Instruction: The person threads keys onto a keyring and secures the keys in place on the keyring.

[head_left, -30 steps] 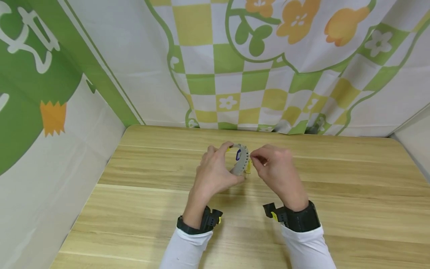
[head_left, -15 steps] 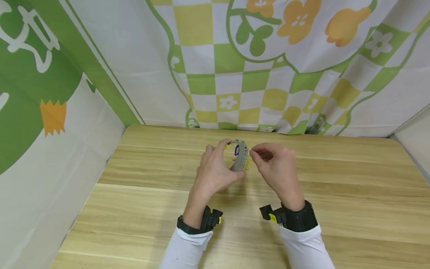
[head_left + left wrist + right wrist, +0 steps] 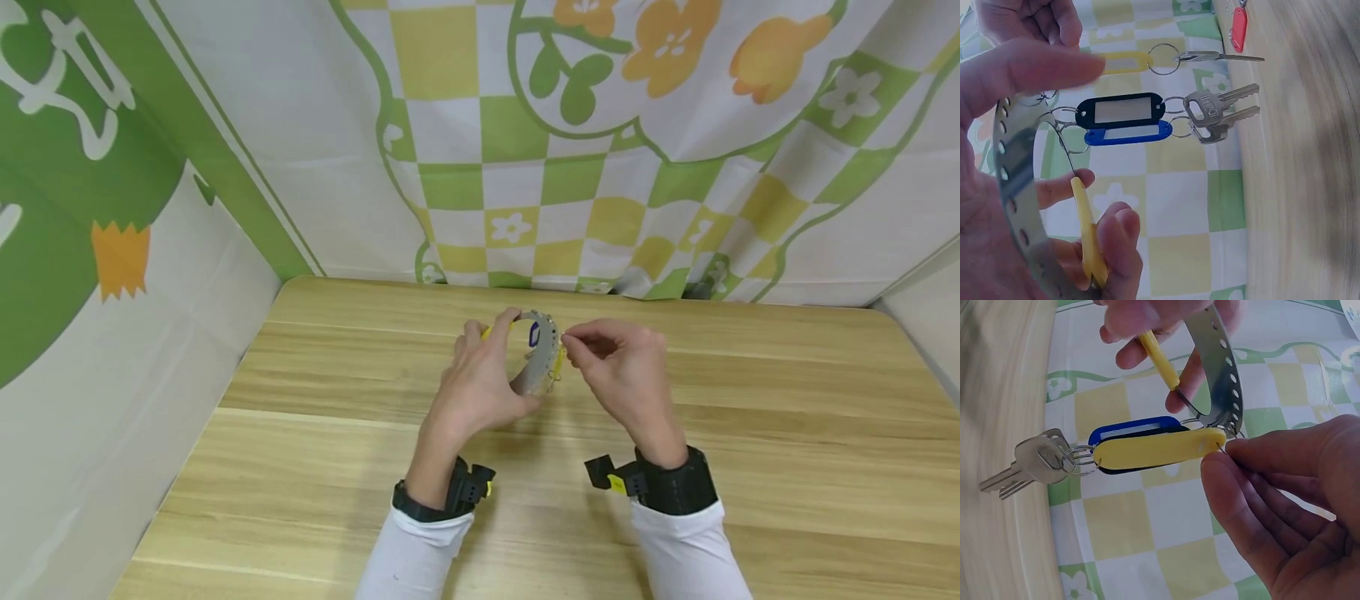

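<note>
We list, first, one printed cloth [image 3: 517,183], green, yellow and white, checked and flowered, behind the work; one wooden table [image 3: 337,400], pale and grained, beneath it; two white sleeves [image 3: 420,554], entering from below. Two hands, near each other but apart: the left hand [image 3: 476,383], its thumb and fingers curled round the work, and the right hand [image 3: 626,367], its thumb and forefinger pinched together. Two black wrist bands [image 3: 671,487], one per arm. One curved metal strip [image 3: 1217,362], pierced with a row of holes, gripped by the left hand and held over the table, its pierced edge facing the right fingertips. One yellow handle [image 3: 1159,359], on the strip's inner side, amid the left fingers. Three key tags, well forward of the palms: the yellow tag [image 3: 1157,450], its end at the right hand's pinch; the black tag [image 3: 1119,109] and the blue tag [image 3: 1129,132], side by side and ringed to the strip. Metal keys [image 3: 1207,111], at the tags' far ends. Small split rings [image 3: 1164,74], joining keys to tags.
</note>
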Available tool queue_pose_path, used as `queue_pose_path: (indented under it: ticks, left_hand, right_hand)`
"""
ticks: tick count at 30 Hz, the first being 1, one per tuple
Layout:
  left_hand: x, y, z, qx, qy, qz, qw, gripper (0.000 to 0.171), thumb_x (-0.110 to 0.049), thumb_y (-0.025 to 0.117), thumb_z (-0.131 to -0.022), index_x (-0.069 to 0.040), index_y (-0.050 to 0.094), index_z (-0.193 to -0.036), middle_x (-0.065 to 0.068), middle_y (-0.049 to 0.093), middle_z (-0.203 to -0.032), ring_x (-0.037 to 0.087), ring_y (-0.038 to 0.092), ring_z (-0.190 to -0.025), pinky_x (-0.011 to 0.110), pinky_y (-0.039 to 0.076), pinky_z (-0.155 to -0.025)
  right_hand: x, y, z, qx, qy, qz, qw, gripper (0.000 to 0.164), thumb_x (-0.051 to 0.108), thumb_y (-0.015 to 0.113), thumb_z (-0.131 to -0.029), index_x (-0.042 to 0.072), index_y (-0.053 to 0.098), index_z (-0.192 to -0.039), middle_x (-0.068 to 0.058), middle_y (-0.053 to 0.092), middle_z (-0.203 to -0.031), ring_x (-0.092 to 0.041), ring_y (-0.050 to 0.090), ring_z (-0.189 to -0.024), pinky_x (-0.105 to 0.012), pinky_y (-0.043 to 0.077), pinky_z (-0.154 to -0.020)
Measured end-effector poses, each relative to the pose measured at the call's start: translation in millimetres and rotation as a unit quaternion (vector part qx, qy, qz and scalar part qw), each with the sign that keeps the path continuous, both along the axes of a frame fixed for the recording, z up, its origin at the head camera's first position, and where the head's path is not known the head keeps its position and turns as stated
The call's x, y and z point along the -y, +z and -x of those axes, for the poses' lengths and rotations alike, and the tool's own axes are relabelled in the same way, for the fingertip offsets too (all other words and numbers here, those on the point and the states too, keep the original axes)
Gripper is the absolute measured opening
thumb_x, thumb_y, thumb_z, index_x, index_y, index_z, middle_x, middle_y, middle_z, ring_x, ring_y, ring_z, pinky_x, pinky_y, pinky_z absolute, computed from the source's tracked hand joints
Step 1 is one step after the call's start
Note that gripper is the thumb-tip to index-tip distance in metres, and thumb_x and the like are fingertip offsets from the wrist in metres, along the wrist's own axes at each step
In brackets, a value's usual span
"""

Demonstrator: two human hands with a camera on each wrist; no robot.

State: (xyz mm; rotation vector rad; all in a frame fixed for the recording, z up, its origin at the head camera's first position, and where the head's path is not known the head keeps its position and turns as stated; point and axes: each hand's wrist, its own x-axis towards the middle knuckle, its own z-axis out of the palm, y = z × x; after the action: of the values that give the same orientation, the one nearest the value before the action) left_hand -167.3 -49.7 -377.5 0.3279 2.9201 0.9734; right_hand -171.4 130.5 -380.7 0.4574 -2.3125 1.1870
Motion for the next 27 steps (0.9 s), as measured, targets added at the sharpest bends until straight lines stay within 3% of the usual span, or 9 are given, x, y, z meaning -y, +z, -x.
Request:
queue_pose_path:
  ticks: [6, 15, 27]
  left_hand:
    - [-4.0, 0.0, 0.2, -0.014, 0.015, 0.012, 0.9997, 0.102, -0.037, 0.079, -0.053, -0.033, 0.028, -0.142, 0.008, 0.037, -0.117, 0.022, 0.039, -0.096, 0.036, 0.038, -0.060]
    - [-8.3, -2.6, -0.7, -0.027, 0.026, 0.028, 0.9989, 0.101, -0.034, 0.078, -0.051, -0.032, 0.032, -0.141, 0.007, 0.039, -0.111, 0.021, 0.041, -0.089, 0.035, 0.037, -0.057]
    - [-12.7, -4.0, 0.5, -0.047, 0.061, 0.031, 0.9966, 0.099, -0.039, 0.076, -0.052, -0.033, 0.031, -0.141, 0.010, 0.040, -0.117, 0.023, 0.042, -0.098, 0.043, 0.039, -0.063]
  right_hand:
    - [-3.5, -0.6, 0.9, -0.019, 0.005, -0.024, 1.000, 0.005, 0.013, 0.068, -0.079, 0.011, 0.071, -0.083, 0.006, 0.064, -0.073, -0.002, 0.058, -0.061, -0.020, 0.046, -0.055]
    - [-6.7, -1.3, 0.9, -0.071, 0.007, -0.118, 0.990, 0.008, 0.007, 0.068, -0.077, 0.010, 0.071, -0.084, 0.002, 0.064, -0.077, -0.004, 0.055, -0.065, -0.021, 0.043, -0.058]
    - [0.8, -0.6, 0.2, -0.044, -0.055, -0.070, 0.995, 0.010, 0.013, 0.067, -0.079, 0.007, 0.069, -0.086, 0.000, 0.065, -0.076, -0.007, 0.059, -0.062, -0.021, 0.046, -0.058]
